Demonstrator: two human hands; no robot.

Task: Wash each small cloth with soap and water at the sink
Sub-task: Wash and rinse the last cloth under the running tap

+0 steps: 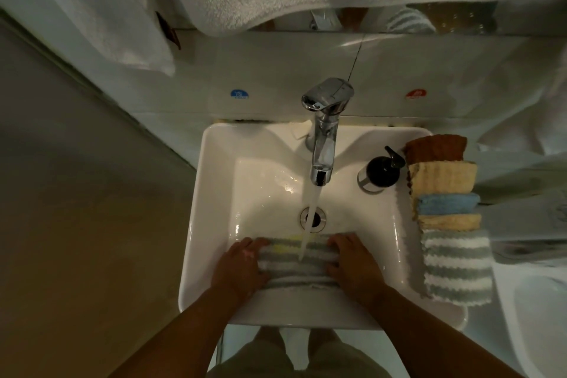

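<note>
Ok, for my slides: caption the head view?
Left hand and right hand hold a striped cloth under the running tap in the sink.

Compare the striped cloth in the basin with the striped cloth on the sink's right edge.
The grey-and-white striped cloth in the basin lies under the water stream, gripped at its ends by the left hand and right hand; the striped cloth on the right edge lies untouched, away from the water. The basin cloth shows a yellow patch; the edge cloth shows none. Both have grey and white stripes.
</note>
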